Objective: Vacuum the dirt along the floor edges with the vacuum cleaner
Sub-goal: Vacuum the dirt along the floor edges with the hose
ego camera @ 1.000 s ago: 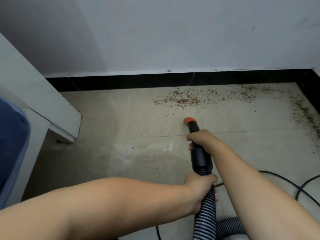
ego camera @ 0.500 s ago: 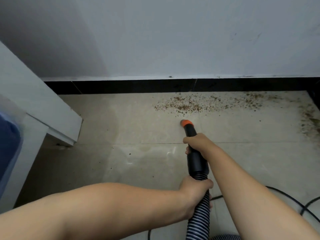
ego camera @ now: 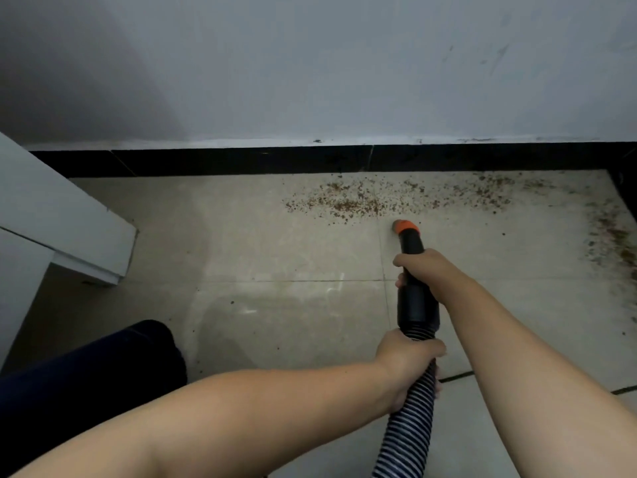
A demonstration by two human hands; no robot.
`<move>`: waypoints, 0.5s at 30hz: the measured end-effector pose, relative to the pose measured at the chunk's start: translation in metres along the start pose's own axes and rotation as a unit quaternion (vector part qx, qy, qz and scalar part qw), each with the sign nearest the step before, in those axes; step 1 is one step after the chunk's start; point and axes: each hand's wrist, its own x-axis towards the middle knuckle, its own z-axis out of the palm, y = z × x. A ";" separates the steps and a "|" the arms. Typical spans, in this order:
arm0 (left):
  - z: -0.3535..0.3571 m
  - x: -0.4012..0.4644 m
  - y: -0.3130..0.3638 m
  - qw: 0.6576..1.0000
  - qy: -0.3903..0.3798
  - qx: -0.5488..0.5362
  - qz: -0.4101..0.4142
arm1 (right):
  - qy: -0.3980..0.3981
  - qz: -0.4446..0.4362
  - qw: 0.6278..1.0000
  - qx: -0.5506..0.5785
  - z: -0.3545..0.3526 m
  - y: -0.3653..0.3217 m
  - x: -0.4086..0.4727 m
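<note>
A black vacuum nozzle with an orange tip points at the floor just below a band of brown dirt. The dirt runs along the black skirting to the right, and more dirt lies along the right edge. My right hand grips the black nozzle near its front. My left hand grips the ribbed striped hose right behind the nozzle. The orange tip sits a short way from the nearest crumbs.
A white cabinet corner juts in from the left above the tiled floor. My dark trouser leg shows at the lower left. A black cable crosses the floor behind my right arm. The grey wall rises above the skirting.
The nozzle tip has moved forward and to the right, closer to the dirt band. My view has shifted, and my dark trouser leg has come into view at the lower left.
</note>
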 end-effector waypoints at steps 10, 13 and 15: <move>-0.054 -0.022 -0.008 0.996 0.053 -0.070 0.015 | -0.106 -0.033 0.994 -0.026 0.088 -0.023 -0.019; -0.073 -0.026 0.000 0.996 0.062 -0.056 0.016 | -0.145 -0.041 0.989 0.005 0.098 -0.030 -0.022; -0.084 -0.028 0.003 0.998 0.055 -0.040 0.011 | -0.155 -0.037 0.987 0.035 0.103 -0.029 -0.025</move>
